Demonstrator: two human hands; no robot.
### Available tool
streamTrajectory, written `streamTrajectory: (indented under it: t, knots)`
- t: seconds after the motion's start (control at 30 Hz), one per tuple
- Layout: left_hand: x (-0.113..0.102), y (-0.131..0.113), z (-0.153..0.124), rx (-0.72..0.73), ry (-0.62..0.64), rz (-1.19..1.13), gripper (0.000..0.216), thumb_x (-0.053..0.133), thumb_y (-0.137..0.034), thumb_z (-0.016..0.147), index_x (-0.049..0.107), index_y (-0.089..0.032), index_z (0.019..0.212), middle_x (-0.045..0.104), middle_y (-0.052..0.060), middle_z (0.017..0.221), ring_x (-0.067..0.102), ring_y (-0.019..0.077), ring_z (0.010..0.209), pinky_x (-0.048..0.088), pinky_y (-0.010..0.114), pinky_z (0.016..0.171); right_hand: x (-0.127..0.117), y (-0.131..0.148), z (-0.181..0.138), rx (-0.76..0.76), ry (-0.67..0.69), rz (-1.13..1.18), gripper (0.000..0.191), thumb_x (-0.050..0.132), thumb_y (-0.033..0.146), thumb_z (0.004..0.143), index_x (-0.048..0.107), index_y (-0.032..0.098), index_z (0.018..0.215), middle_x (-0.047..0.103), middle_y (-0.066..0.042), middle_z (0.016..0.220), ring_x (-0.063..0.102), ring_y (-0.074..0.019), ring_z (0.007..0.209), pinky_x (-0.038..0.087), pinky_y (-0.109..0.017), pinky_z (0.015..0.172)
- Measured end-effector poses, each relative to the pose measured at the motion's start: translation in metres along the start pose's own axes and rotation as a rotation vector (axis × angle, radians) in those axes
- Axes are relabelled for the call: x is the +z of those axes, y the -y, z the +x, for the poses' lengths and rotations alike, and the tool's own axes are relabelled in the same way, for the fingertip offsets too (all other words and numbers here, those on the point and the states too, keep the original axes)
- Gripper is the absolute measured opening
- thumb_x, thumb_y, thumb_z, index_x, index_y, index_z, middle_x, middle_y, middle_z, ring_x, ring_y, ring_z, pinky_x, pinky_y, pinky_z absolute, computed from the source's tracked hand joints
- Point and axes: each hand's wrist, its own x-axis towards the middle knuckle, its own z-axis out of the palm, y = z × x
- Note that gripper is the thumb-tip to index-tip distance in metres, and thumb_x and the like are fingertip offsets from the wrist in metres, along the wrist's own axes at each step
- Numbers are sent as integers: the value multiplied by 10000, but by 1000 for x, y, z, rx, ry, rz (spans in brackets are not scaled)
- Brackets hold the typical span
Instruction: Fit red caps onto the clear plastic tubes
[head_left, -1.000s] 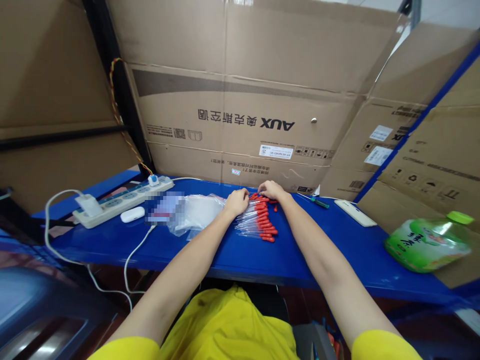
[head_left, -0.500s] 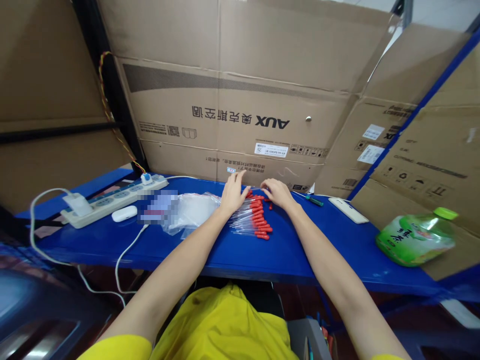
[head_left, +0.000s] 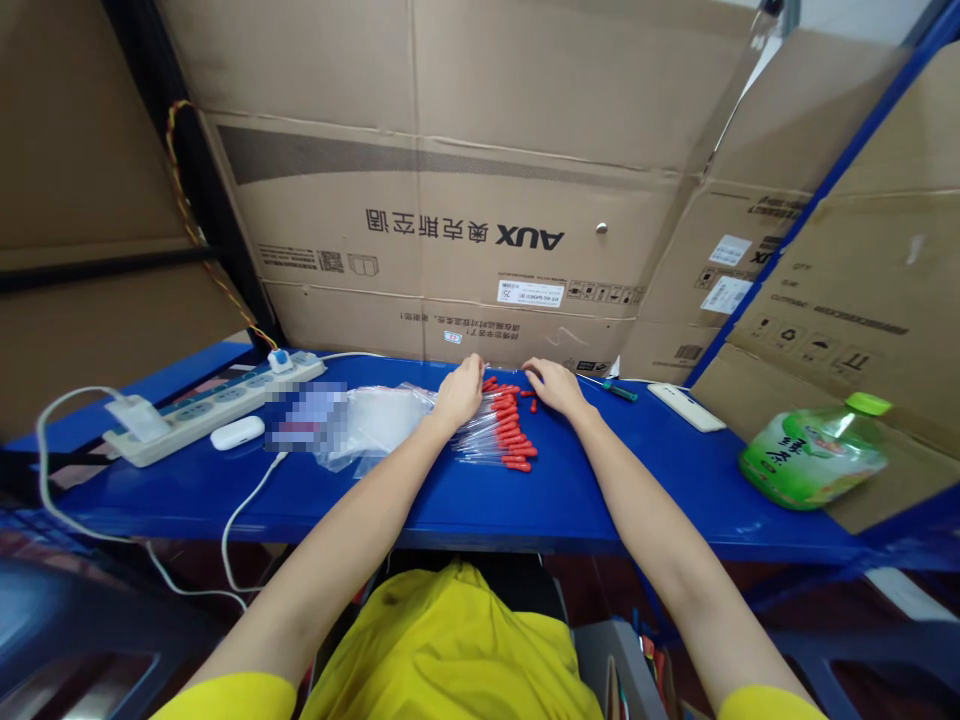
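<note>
Several droppers, thin clear tubes with red bulbs [head_left: 513, 432], lie in a row on the blue table [head_left: 570, 500], bulbs to the right. My left hand [head_left: 459, 394] is at the far left of the row, its fingers drawn together in a pinch. Something thin and clear may be between my hands, but it is too faint to name. My right hand [head_left: 553, 386] is right of the row with its fingers curled in; what they hold, if anything, is hidden. Beneath it lie loose red bulbs [head_left: 533, 405]. Clear plastic bags [head_left: 382, 420] lie left of the droppers.
A power strip [head_left: 217, 405] with cables and a white earbud case [head_left: 238, 433] are on the left. To the right lie a green screwdriver [head_left: 619, 391], a white flat box [head_left: 686, 407] and a green bottle [head_left: 810, 458]. Cardboard [head_left: 450, 180] walls the back.
My left hand's fingers, spread before, have closed together. My right hand stays curled in about the same place. The whole view has shifted slightly.
</note>
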Motion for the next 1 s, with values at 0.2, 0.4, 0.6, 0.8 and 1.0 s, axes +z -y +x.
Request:
streamTrajectory:
  t: [0.2, 0.4, 0.6, 0.8, 1.0]
  knots:
    - [8, 6, 0, -87, 14, -40, 215, 365, -266, 1091, 540, -170, 1168, 724, 175, 1121, 715, 289, 1045, 521, 371, 886, 7, -13, -3, 157, 188, -21, 257, 527, 329, 1030, 740, 277, 1163, 757, -85, 1202, 685, -267, 1131, 498, -330, 917]
    - [13, 19, 5, -107, 12, 1, 217, 401, -220, 1057, 609, -160, 1073, 732, 184, 1127, 695, 286, 1091, 516, 384, 963, 6, -17, -5, 196, 149, 55, 221, 584, 270, 969, 756, 275, 1109, 785, -59, 1093, 708, -243, 1036, 503, -303, 878]
    - [14, 18, 4, 67, -44, -167, 233, 381, -298, 1090, 594, -207, 1106, 742, 100, 1064, 696, 238, 1034, 505, 331, 921, 1, -11, 2, 118, -78, 344, 398, 636, 159, 872, 688, 189, 1265, 771, -33, 935, 692, -177, 817, 524, -275, 821]
    - [11, 6, 2, 81, -26, -215, 247, 365, -346, 1106, 577, -220, 1122, 745, 73, 1013, 712, 227, 982, 497, 308, 886, -11, 18, 8, -103, -242, 489, 172, 640, 172, 886, 771, 185, 997, 754, -82, 1032, 701, -195, 915, 553, -308, 882]
    - [8, 3, 2, 136, -37, -237, 312, 318, -357, 1115, 587, -212, 1052, 736, 76, 1025, 698, 212, 973, 489, 295, 886, -14, 47, 4, -187, -292, 529, 124, 666, 270, 943, 760, 215, 1003, 774, -68, 983, 705, -213, 930, 550, -333, 903]
